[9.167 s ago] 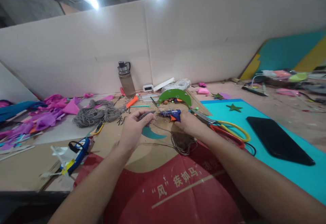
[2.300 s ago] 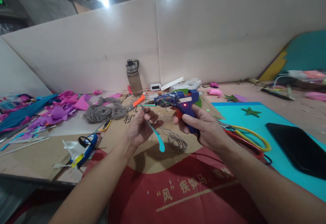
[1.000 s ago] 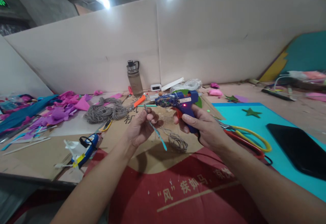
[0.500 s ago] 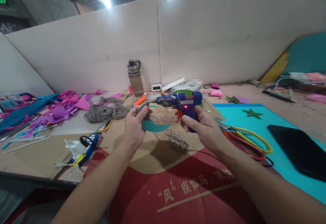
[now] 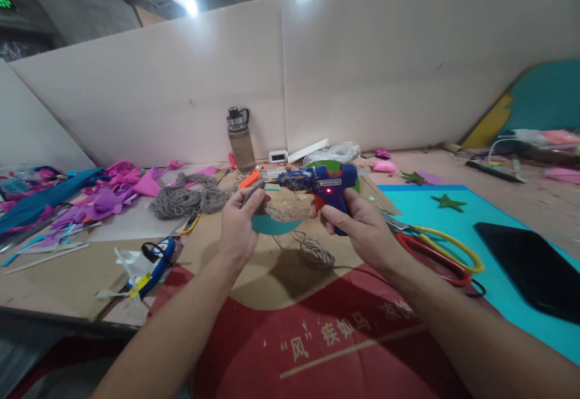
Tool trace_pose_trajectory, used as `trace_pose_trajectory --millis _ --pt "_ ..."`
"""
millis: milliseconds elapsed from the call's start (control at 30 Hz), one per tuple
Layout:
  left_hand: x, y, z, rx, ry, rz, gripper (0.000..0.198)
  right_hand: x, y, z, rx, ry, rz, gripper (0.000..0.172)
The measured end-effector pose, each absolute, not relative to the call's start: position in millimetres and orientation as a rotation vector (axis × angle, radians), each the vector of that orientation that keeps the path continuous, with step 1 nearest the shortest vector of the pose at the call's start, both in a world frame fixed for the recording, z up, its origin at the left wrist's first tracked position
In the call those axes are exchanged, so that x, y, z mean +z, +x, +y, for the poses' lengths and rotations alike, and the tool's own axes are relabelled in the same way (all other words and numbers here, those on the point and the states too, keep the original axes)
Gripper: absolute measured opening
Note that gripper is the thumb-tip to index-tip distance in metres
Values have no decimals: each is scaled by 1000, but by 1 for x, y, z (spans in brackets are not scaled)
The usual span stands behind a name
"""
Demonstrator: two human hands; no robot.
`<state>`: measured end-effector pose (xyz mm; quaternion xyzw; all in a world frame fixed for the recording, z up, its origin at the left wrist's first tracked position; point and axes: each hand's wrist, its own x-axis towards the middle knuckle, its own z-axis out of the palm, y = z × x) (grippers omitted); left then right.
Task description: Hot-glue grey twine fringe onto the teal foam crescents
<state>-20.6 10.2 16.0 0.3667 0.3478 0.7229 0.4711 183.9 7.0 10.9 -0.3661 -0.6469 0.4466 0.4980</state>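
Observation:
My right hand (image 5: 356,217) grips a blue hot glue gun (image 5: 333,184) by its handle, a finger at the red trigger and a red light lit on its side. The nozzle points left, close to the fingertips of my left hand (image 5: 242,214). Those fingers are closed on a teal crescent-shaped piece (image 5: 276,225) with grey cord (image 5: 254,192) along its upper end. Whether the nozzle touches the cord I cannot tell. Below the crescent, a small loose coil of grey cord (image 5: 317,251) lies on the cardboard.
A big grey cord bundle (image 5: 179,196) and pink and purple scraps (image 5: 106,202) lie left. Behind stands a water bottle (image 5: 241,142). Scissors (image 5: 435,254), a green star (image 5: 448,202) and a black tablet-like slab (image 5: 528,269) are at right. A blue power strip (image 5: 158,266) sits front left.
The crescent's outer tip has shifted very slightly left, and the glue gun has moved a touch left and down. Both holds stay the same.

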Motion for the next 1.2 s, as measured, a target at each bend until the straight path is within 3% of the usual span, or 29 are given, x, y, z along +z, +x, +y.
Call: trace_pose_trajectory --millis 333,467,567,700,900,1200 --pt "16 -24 14 1640 857 744 23 15 183 14 1254 -786 -1375 26" --pt "15 -21 10 1647 982 828 22 4 186 36 1351 -1041 -1293 24" --pt "15 -18 7 1599 1040 899 21 -9 192 54 1171 -1362 -1452 14" --pt "15 -16 6 1469 1039 948 24 -19 204 64 963 -1523 -1577 21" --pt "13 -17 12 1455 1034 950 24 -17 209 62 211 -1513 -1922 14" --pt "13 -14 10 1403 999 808 25 -4 178 31 629 -945 -1708 19"
